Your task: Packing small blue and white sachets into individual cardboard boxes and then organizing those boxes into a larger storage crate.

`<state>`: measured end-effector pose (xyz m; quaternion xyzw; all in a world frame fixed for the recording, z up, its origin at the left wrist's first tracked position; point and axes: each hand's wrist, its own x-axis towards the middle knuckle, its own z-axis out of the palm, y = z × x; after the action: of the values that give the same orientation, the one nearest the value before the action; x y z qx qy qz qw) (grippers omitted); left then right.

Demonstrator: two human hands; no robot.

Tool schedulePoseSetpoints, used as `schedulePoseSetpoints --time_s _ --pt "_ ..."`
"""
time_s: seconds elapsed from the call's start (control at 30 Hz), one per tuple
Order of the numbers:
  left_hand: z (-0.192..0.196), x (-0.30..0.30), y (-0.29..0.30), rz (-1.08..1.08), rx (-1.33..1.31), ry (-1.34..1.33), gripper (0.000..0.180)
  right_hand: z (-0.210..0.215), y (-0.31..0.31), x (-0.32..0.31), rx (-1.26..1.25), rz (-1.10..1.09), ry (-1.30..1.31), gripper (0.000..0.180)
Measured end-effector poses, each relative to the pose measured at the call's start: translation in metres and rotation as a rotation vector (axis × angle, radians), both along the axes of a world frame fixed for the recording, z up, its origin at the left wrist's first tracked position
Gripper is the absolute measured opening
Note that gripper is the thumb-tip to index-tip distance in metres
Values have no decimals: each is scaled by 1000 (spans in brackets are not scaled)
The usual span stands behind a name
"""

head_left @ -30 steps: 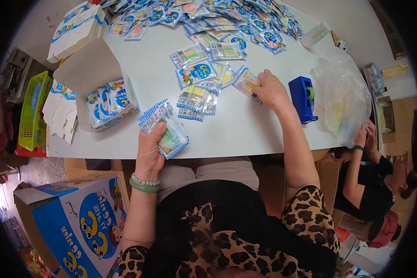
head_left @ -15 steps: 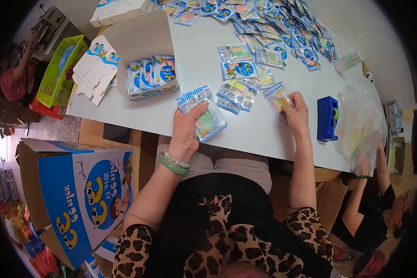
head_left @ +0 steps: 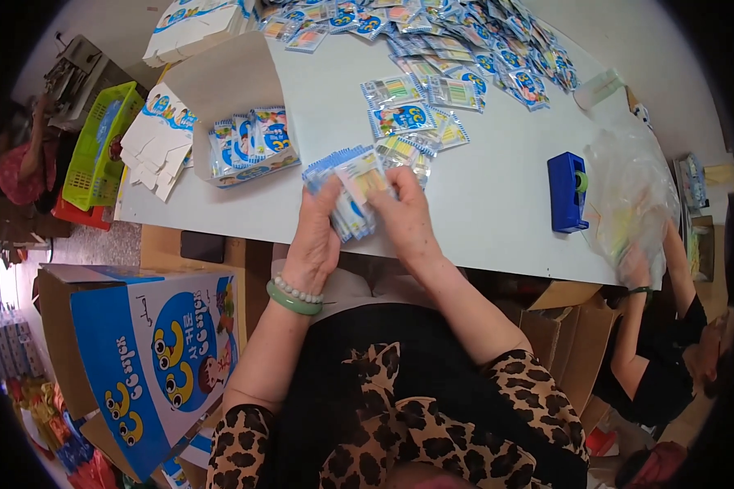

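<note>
A stack of small clear-and-blue packets is held by my left hand, thumb on top, over the table's near edge. My right hand pinches one more packet, with coloured sticks inside, against the top of that stack. Just beyond my hands, several loose packets lie overlapping on the white table. To the left stands an open carton, its lid raised, with a row of packets upright inside.
A large heap of packets covers the far side. Flattened cartons lie left of the open one. On the right are a blue tape dispenser and a clear plastic bag that another person handles. A big printed box stands lower left.
My right hand has moved left, bringing its packet from the table's right side onto the stack in my left hand. The stack now appears fanned out.
</note>
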<state>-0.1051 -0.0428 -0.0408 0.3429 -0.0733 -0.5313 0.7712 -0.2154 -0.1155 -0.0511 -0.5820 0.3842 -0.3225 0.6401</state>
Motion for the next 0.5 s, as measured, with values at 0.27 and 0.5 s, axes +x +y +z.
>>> schedulePoseSetpoints --time_s 0.27,0.5 --pt "-14 17 4 35 165 -8 28 27 -22 -5 -182 325 217 30" --pt "-17 17 0 11 186 23 26 -8 -83 -1 -1255 249 674 34"
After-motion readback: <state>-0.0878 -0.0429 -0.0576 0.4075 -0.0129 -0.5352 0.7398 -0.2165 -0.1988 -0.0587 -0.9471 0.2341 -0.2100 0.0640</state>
